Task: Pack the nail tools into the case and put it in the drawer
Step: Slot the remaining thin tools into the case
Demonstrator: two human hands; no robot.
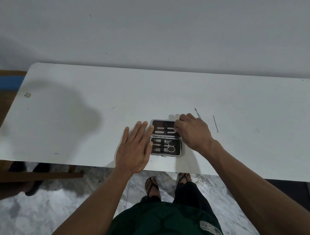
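Leftmost, the left hand (pixel 134 149) lies flat, fingers straight, pressed against the left edge of the open case (pixel 166 137) on the white desk (pixel 76 111), likely to stop it sliding. Its near half already carries clippers and scissors (pixel 170 146) under elastic straps. Over the far half the right hand (pixel 192 132) curls its fingers at the strap, apparently seating a tool; what its grip holds cannot be told. Further right, two thin tools (pixel 215 123) lie loose, unpacked.
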